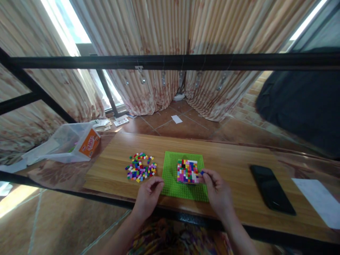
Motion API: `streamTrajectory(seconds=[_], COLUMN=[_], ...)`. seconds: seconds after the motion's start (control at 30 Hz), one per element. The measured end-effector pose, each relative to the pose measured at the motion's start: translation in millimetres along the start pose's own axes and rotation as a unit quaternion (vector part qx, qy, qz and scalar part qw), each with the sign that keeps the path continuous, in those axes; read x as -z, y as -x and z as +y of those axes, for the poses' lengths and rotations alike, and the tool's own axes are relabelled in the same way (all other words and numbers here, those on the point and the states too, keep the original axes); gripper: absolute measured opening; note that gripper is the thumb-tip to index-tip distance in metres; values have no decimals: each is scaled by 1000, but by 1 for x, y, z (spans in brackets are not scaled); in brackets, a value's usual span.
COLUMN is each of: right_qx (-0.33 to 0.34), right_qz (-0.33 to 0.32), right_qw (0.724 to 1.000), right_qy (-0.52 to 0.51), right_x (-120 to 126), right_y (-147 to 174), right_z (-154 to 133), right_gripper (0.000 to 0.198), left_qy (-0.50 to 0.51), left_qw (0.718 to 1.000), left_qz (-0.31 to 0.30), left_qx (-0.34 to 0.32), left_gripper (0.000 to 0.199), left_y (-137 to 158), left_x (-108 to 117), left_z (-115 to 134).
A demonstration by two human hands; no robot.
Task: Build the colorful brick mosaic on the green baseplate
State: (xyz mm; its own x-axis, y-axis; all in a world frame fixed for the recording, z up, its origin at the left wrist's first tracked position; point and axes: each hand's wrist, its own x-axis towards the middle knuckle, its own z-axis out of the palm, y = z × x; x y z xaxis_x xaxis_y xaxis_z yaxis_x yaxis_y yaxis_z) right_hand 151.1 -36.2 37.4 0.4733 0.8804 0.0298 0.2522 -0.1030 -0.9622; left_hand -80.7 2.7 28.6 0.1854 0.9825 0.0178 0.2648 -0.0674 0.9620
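A block of many-coloured toy bricks [187,171] stands on a green studded baseplate [170,166]. At its right side my right hand [219,191] pinches a small blue brick [202,173] between thumb and forefinger. The fingertips are close to the block; whether they touch it I cannot tell. My left hand [149,194] is by the baseplate's left front edge, its fingers curled and thumb against the forefinger. Anything inside that grip is hidden. Just beyond the left hand lies a loose pile of small coloured bricks [140,170] on the wooden table [111,163].
A black phone [272,189] and white paper [318,198] lie to the right. At the far left is a clear plastic box [63,141] with an orange label. A dark metal rail [170,62] crosses in front of striped curtains [159,28].
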Motion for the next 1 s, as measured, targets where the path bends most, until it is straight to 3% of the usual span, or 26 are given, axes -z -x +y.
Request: streamTrajectory(seconds=[0.17, 0.37, 0.47, 0.57, 0.73, 1.0], right_qx=[-17, 85, 144, 162, 126, -15], right_qz=[16, 5, -13, -27, -39, -57], right_qw=[1000, 989, 982, 980, 989, 997], right_qy=[14, 119, 121, 115, 74, -51], right_x=[5, -5, -9, -10, -9, -15], right_y=[-31, -44, -48, -52, -57, -57], right_z=[17, 18, 15, 13, 17, 19], right_gripper=[44, 34, 29, 27, 28, 43], left_qy=[-132, -173, -181, -179, -175, -176], left_qw=[987, 975, 973, 974, 976, 976], left_qz=[-13, 13, 9, 8, 6, 2], left_qx=[-95, -141, -141, -138, -132, -129], left_gripper=[17, 15, 15, 15, 14, 14], left_y=[-2, -3, -3, -3, -3, -3], left_x=[14, 10, 9, 9, 9, 9], left_z=[-18, -32, -34, -33, -31, -31])
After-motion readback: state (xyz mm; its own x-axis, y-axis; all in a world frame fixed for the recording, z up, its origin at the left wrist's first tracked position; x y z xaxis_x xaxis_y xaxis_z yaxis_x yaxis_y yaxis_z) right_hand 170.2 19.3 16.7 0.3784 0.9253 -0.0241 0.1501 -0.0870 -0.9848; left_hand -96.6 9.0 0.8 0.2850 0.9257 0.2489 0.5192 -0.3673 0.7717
